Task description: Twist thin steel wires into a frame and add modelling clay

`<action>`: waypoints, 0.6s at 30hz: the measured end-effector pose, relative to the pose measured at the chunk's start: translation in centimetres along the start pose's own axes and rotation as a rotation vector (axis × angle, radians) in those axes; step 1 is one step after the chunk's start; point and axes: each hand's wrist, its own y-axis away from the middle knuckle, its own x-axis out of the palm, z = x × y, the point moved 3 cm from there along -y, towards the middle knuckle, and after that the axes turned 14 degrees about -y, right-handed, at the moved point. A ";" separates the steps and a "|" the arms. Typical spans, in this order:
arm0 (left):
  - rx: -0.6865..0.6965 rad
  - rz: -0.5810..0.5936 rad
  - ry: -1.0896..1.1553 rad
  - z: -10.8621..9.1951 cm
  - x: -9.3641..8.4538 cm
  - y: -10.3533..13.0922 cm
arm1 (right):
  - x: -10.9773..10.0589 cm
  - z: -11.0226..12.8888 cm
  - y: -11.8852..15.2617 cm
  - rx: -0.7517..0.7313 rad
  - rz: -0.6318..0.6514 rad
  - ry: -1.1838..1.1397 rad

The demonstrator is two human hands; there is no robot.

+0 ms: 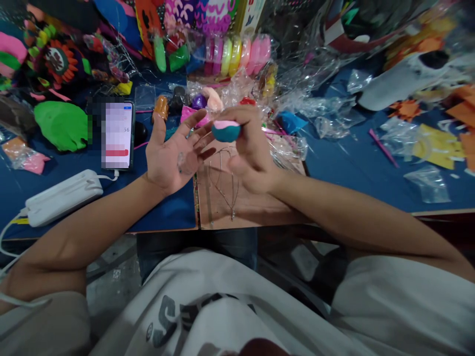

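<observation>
A small teal and pink clay piece [226,131] is pinched between the fingers of my right hand [252,148], above the brown board [256,210]. To its left, my left hand [176,153] is turned palm up with its fingers spread; it grips nothing. A shiny, see-through patch [185,163] shows on the left palm, too unclear to name. A thin silvery chain or wire [232,200] lies on the board below the hands.
Left of my hands are a phone [118,136] with a lit screen, a white power bank [64,198] with cables and a green clay slab [61,123]. Packaged coloured clay [237,54] and clear wrappers [334,113] spread behind and right. A white bottle [403,81] lies at right.
</observation>
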 end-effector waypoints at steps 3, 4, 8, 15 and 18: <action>-0.005 0.014 -0.164 0.1 -0.8 0.0 | 2.3 0.9 1.1 -0.199 0.316 0.078; -0.001 0.014 -0.216 0.0 -1.1 0.0 | 3.2 1.0 1.5 -0.217 0.417 0.098; 0.035 -0.011 -0.262 -0.3 -1.6 0.5 | 4.7 1.3 2.0 -0.251 0.458 0.187; -0.025 0.042 -0.065 -0.6 1.4 1.0 | 0.0 2.6 0.6 -0.275 -0.078 0.122; 0.050 0.032 -0.035 -0.4 1.6 0.5 | -1.8 3.3 0.4 -0.259 -0.370 0.188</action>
